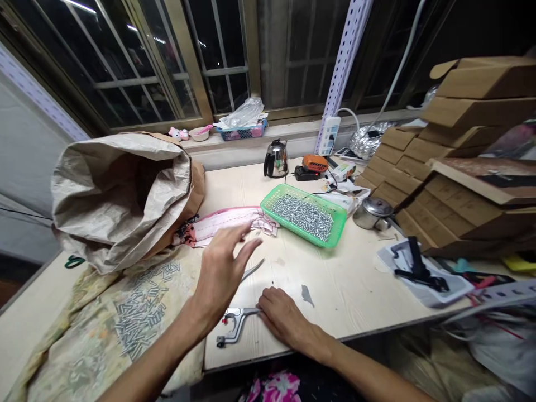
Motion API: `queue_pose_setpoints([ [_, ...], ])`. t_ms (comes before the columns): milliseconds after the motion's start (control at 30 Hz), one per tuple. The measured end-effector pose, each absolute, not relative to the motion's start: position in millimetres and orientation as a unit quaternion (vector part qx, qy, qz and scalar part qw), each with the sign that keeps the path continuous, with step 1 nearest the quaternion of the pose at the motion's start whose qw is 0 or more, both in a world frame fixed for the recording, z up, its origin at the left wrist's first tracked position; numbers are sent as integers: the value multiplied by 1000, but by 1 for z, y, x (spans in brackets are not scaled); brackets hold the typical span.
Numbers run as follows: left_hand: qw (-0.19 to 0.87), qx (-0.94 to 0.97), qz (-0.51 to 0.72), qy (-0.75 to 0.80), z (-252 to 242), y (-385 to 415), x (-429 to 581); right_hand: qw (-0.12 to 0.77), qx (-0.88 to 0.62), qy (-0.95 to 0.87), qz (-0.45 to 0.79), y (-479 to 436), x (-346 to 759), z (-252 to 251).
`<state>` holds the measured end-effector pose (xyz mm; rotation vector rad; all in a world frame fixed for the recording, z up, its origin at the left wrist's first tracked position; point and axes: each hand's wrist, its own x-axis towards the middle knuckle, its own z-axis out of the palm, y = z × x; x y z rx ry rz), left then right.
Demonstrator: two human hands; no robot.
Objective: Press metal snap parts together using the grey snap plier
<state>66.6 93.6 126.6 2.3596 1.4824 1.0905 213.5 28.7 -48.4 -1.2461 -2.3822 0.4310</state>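
Observation:
My left hand [221, 262] is raised over the table with its thumb and fingers apart, and nothing shows between them. Below it lies a silver pair of snap pliers [238, 326] with a C-shaped head and a small red tip. My right hand [282, 315] is low on the table, its curled fingers closed over the end of the pliers' handle. A curved grey metal piece [253, 269] pokes out from behind my left hand; whether it joins the pliers is hidden. Farther back, a green basket [335, 237] holds many small metal pins.
At left, metal pins [142, 318] lie on a stained cloth [79, 340] by a large open paper sack [125, 195]. A pink-white fabric strip [226, 220], steel kettle [277, 159], orange battery [315, 163], lidded metal cup [372, 213], white tray [444, 287] and stacked cardboard boxes [419, 178] surround the work area.

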Motion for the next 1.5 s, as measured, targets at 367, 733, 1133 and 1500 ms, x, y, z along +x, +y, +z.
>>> queue_pose_setpoints([
  [367, -11, 730, 131, 671, 71, 124, -55, 250, -418, -866, 114, 30, 217, -59],
  [733, 9, 707, -51, 705, 16, 83, -135, 262, -409, -868, 104, 26, 216, -57],
  [1133, 94, 743, 112, 653, 19, 71, -98, 236, -370, -898, 22, 31, 219, -46],
  [1500, 233, 696, 254, 630, -14, -6, -28, 230, -350, -907, -48, 33, 216, -31],
])
